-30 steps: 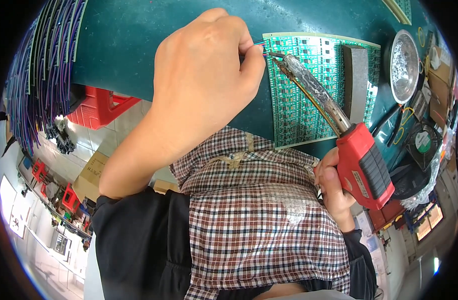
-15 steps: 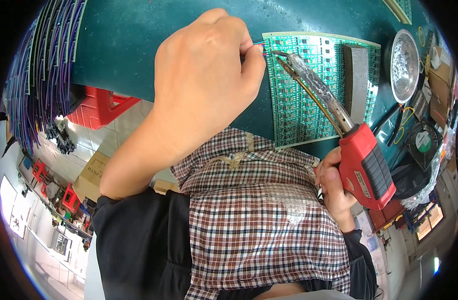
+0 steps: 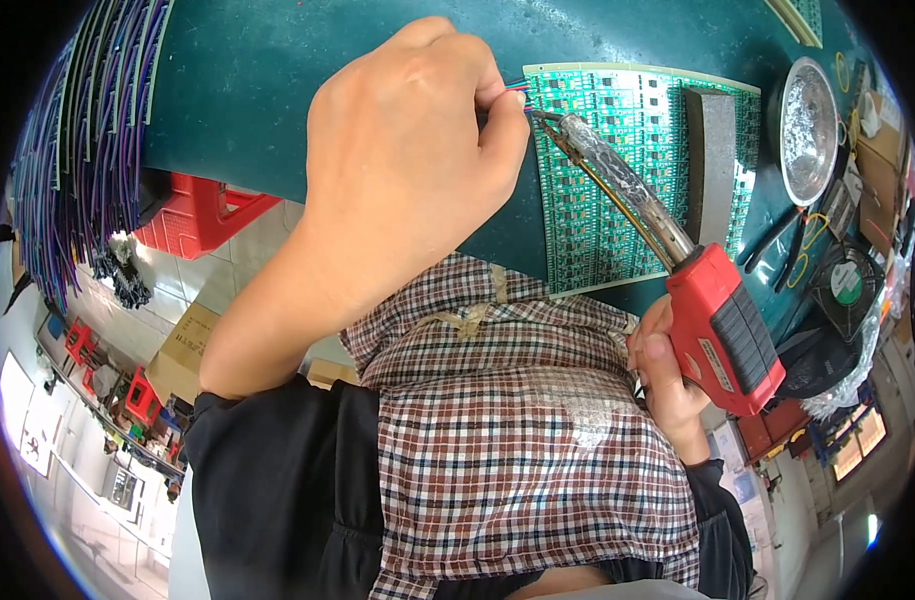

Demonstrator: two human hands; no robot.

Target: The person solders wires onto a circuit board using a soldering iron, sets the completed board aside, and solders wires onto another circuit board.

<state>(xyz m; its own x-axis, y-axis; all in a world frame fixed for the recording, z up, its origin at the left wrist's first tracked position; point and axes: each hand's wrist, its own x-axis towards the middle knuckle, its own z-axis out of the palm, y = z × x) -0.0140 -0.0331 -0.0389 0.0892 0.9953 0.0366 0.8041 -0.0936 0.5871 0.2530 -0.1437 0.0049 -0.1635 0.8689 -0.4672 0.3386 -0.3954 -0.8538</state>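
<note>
Pinched in my left hand (image 3: 413, 140) are thin coloured wires (image 3: 519, 86), their ends at the left edge of a green circuit board panel (image 3: 588, 200). My right hand (image 3: 666, 375) grips a red soldering gun (image 3: 726, 330) by its handle. The gun's metal barrel (image 3: 623, 165) slants up and left over the panel, and its tip lies at the board's left edge beside the wires and my left thumb. A thin brass-coloured tube runs along the barrel. Whether the tip touches a wire is too small to tell. On the panel rests a dark grey bar (image 3: 711, 165).
Circuit boards with purple wires (image 3: 88, 150) hang over the table's left end. To the right are a metal bowl (image 3: 808, 130), black-handled pliers (image 3: 778, 250) and a small fan (image 3: 846, 285). A red stool (image 3: 193, 215) and a cardboard box (image 3: 183, 350) stand below on the left.
The soldering gun has shifted slightly left, bringing its tip from over the panel to the wire ends at its edge. My left hand stays nearly still, holding the wires.
</note>
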